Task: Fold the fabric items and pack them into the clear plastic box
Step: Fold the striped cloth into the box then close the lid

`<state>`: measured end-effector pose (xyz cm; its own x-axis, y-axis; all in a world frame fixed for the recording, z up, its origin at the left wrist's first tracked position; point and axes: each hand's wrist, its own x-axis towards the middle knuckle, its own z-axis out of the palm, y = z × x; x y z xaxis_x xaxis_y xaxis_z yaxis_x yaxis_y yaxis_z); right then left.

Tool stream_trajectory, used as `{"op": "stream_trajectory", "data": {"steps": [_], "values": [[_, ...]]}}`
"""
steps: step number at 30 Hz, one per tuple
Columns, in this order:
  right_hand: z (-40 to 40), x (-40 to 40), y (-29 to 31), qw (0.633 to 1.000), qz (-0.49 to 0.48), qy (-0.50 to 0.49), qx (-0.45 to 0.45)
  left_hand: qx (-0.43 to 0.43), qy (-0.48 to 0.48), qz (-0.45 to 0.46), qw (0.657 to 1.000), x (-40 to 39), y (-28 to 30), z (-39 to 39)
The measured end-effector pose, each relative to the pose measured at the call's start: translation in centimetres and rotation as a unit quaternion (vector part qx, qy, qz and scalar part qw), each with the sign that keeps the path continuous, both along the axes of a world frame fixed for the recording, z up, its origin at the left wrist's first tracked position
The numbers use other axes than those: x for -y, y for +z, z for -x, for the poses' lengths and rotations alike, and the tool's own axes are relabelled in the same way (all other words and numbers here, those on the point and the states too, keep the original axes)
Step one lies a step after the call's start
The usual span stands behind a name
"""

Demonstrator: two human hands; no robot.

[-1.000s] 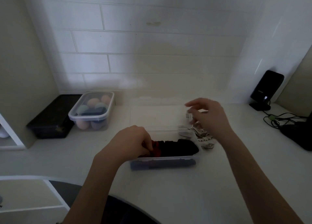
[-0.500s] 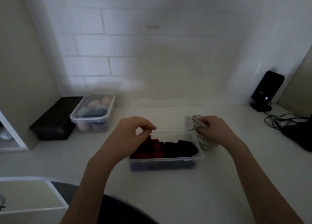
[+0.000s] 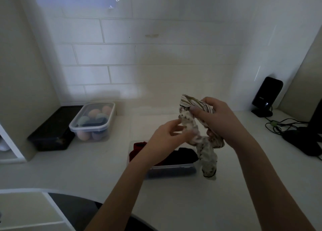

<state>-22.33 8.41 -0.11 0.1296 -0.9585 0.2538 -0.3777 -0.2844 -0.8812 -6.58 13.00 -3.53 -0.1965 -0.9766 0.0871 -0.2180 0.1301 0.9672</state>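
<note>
A clear plastic box [image 3: 171,170] sits on the white counter in front of me, holding dark red fabric [image 3: 138,149] at its left and black fabric [image 3: 185,156] at its right. Above the box's right end I hold a white patterned fabric item [image 3: 206,154] in the air. My right hand [image 3: 217,122] grips its upper striped part. My left hand [image 3: 167,136] pinches the gathered part just left of that. The item's lower end dangles down beside the box's right wall.
A second lidded clear tub [image 3: 93,122] with pastel round things stands at back left, next to a black tray [image 3: 52,135]. A black speaker [image 3: 265,96] and tangled cables [image 3: 285,126] lie at back right. A tiled wall rises behind the counter.
My right hand lifted the patterned fabric from beside the box into the air. My left hand left the red fabric in the box and rose to take hold of the patterned item.
</note>
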Motion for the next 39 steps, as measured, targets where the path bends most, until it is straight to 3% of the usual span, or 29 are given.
{"op": "stream_trajectory", "data": {"steps": [2, 6, 8, 10, 12, 14, 16, 17, 19, 21, 26, 30, 34, 36, 39], "values": [[-0.4, -0.1, -0.1, 1.000, -0.002, 0.006, 0.027, -0.097, -0.012, -0.066, 0.993, 0.1, 0.3, 0.7], [-0.7, 0.0, -0.3, 0.993, -0.044, 0.020, 0.109, -0.109, -0.047, -0.092, 0.989, -0.4, 0.0, 0.3], [-0.4, 0.1, -0.1, 0.990, -0.047, 0.030, 0.126, -0.235, -0.072, -0.092, 0.965, -0.7, 0.1, -0.6], [0.2, 0.3, -0.2, 0.996, -0.032, 0.043, 0.077, -0.425, -0.085, -0.073, 0.898, -0.4, 0.4, -1.8], [0.5, 0.1, -0.4, 0.995, -0.046, 0.083, 0.003, -0.592, -0.088, -0.024, 0.801, 0.3, 0.8, -3.0], [0.1, -0.3, -0.7, 0.986, -0.087, 0.137, -0.042, -0.669, -0.069, 0.007, 0.740, 0.8, 1.1, -4.0], [-0.7, -0.6, -1.0, 0.980, -0.093, 0.159, -0.081, -0.659, -0.052, 0.026, 0.750, 0.9, 1.4, -4.4], [-1.2, -0.6, -1.0, 0.979, -0.085, 0.159, -0.098, -0.620, -0.022, 0.037, 0.784, 0.9, 1.4, -4.3], [-1.8, -0.8, -0.8, 0.978, -0.063, 0.154, -0.126, -0.383, 0.091, 0.092, 0.915, 0.7, 1.2, -3.7], [-2.1, -1.1, -0.5, 0.978, -0.040, 0.163, -0.128, -0.214, 0.148, 0.135, 0.956, 0.4, 0.9, -2.8], [-2.1, -2.1, 0.4, 0.973, 0.005, 0.224, -0.049, -0.140, 0.044, 0.103, 0.984, 0.7, -0.6, -2.6], [-1.9, -2.2, 0.7, 0.966, -0.001, 0.256, 0.028, -0.121, 0.035, 0.103, 0.987, 0.5, -0.3, -2.6], [-2.1, -2.0, 0.5, 0.966, 0.008, 0.253, 0.048, -0.119, 0.050, 0.097, 0.987, 0.3, -0.2, -2.7], [-2.1, -1.5, 0.2, 0.974, 0.007, 0.209, 0.087, -0.144, 0.073, 0.081, 0.984, 0.4, -0.2, -2.8], [-1.9, -0.8, -0.2, 0.973, -0.029, 0.169, 0.153, -0.244, 0.033, 0.033, 0.969, 0.4, -0.2, -2.9]]}}
